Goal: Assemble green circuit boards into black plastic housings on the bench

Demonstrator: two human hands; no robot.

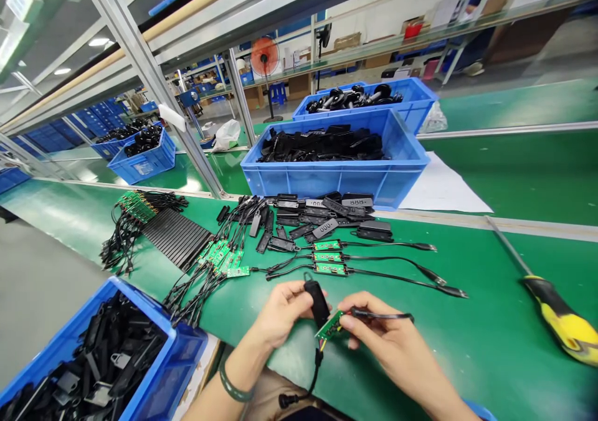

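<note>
My left hand (283,312) grips a small black plastic housing (318,301) near the front edge of the green bench. My right hand (380,332) pinches a small green circuit board (331,326) with a black cable (383,315) attached, held against the housing. A second black lead (312,374) hangs down from the board toward my lap. Just beyond my hands lie three green boards with cables (329,258) in a row.
A blue bin of black parts (336,172) stands behind a pile of black housings (322,218). More wired boards (219,259) and a black ribbed tray (175,237) lie left. Another blue bin (159,371) sits front left. A yellow-handled screwdriver (555,315) lies right.
</note>
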